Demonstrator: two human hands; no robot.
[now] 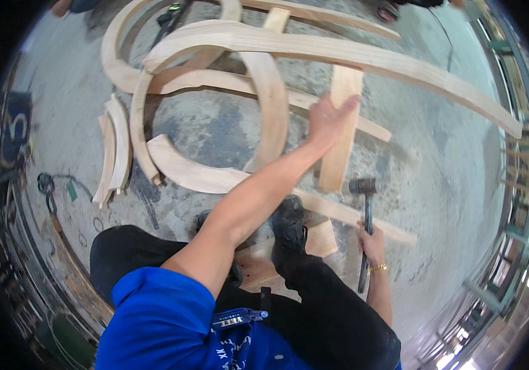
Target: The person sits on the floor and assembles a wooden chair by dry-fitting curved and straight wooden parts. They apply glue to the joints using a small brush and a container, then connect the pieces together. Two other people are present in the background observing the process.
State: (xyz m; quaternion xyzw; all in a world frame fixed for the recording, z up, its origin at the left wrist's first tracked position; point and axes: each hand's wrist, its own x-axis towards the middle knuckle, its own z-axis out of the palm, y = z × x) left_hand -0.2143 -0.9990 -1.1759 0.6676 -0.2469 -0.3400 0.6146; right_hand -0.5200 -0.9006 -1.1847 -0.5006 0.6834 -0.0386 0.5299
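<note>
1. Nearest to my head camera, a blue sleeve [159, 308] and black trousers [338, 308] lie below the crosspiece [336, 151], the flat wooden plank that I take as my landmark.
2. My right hand [372, 243], a gold-toned bracelet [378, 267] at its wrist, is below and right of the crosspiece, closed around the handle of a hammer [369, 213]. The hammer's dark head stands just beside the crosspiece's lower end, apart from it.
3. Below and left of the crosspiece, I see a dark boot [289, 231]; a pale wooden block [323, 239] shows on both sides of it.
4. My left hand [332, 122] is clamped on the crosspiece itself, toward its upper end; I cannot make out every finger.
5. The crosspiece's upper end meets a long curved rail [424, 63], which sweeps past on both sides.
6. Left of the crosspiece, I view a large wooden ring [272, 105], and, farther left, loose curved pieces [118, 145] side by side on the concrete floor [443, 203].
7. Beyond the crosspiece, up and left, a second ring [116, 58] lies partly covered. Farthest off, above and right, a co-worker's foot [389, 11] enters my view.
</note>
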